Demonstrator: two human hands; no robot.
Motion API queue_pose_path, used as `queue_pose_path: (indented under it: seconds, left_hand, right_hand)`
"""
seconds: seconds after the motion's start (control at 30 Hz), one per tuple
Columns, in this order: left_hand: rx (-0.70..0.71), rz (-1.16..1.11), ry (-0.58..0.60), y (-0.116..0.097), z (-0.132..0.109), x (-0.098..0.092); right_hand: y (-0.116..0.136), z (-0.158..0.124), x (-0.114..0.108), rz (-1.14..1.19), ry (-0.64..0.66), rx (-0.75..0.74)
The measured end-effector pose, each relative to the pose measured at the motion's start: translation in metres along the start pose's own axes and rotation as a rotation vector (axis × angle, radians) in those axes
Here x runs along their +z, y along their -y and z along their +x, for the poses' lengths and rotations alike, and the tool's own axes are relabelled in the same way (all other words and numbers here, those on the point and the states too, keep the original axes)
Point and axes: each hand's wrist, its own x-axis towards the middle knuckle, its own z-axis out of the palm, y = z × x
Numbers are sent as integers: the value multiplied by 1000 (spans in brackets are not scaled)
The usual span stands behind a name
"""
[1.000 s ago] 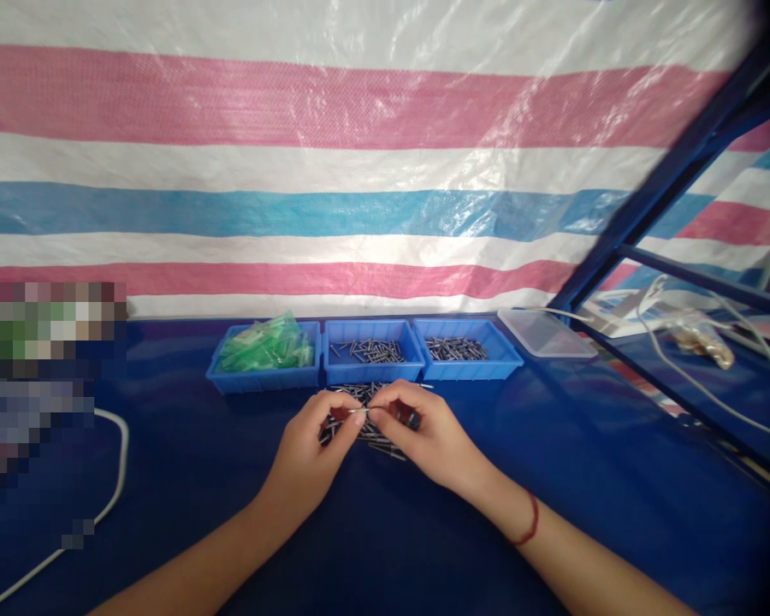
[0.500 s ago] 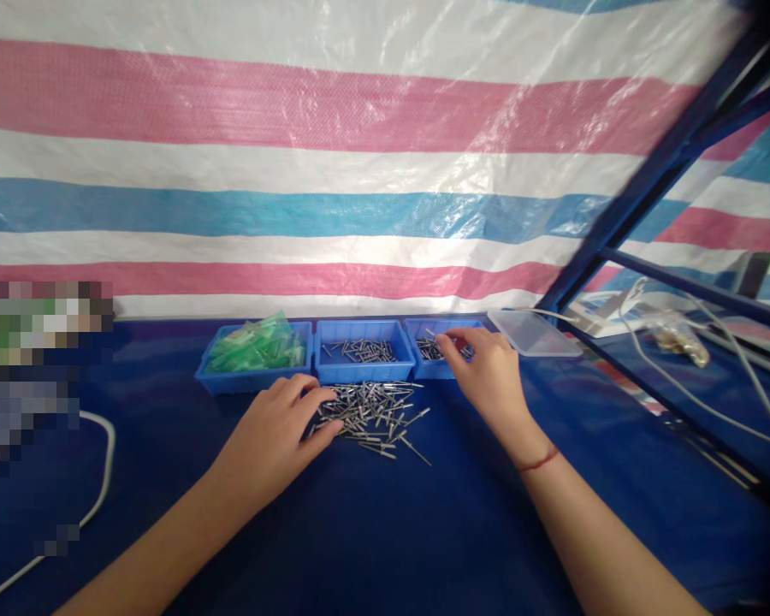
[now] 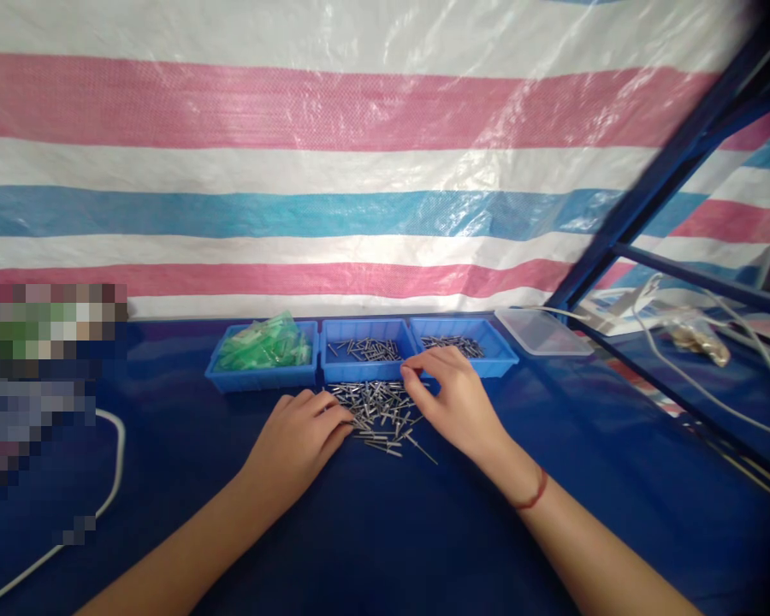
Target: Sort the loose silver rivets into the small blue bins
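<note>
A loose pile of silver blind rivets (image 3: pixel 378 406) lies on the blue tabletop between my hands. At its left edge, my left hand (image 3: pixel 301 436) has thumb and forefinger brought together on a rivet, which the fingers mostly hide. My right hand (image 3: pixel 453 398) hovers over the pile's right side, close to the bins, thumb and forefinger slightly apart with no rivet visible between them. Behind the pile, the middle blue bin (image 3: pixel 365 372) and the right blue bin (image 3: pixel 497 364) both contain rivets. The right hand covers part of the right bin's front.
A left blue bin (image 3: pixel 263 379) holds green plastic packets (image 3: pixel 266 342). To the right lie a translucent lid (image 3: pixel 545 332), white cables (image 3: pixel 667 376) and a dark blue metal frame (image 3: pixel 654 184). Another white cable (image 3: pixel 119 462) curves at left. Striped sheeting (image 3: pixel 359 111) hangs behind.
My right hand has moved left and down from above the right bin to the pile. My left thumb and forefinger have closed together at the pile's edge. The view has shifted slightly.
</note>
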Motion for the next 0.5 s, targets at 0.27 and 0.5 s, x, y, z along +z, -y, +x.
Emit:
queue_pose_path:
  seconds: [0.27,0.5]
  left_hand:
    - [-12,20,11,3,0,-1]
    - [-5,60,38,5,0,-5]
  right_hand:
    - [13,-4,4,129,137,-68]
    - [14,-5,5,163,171,-86]
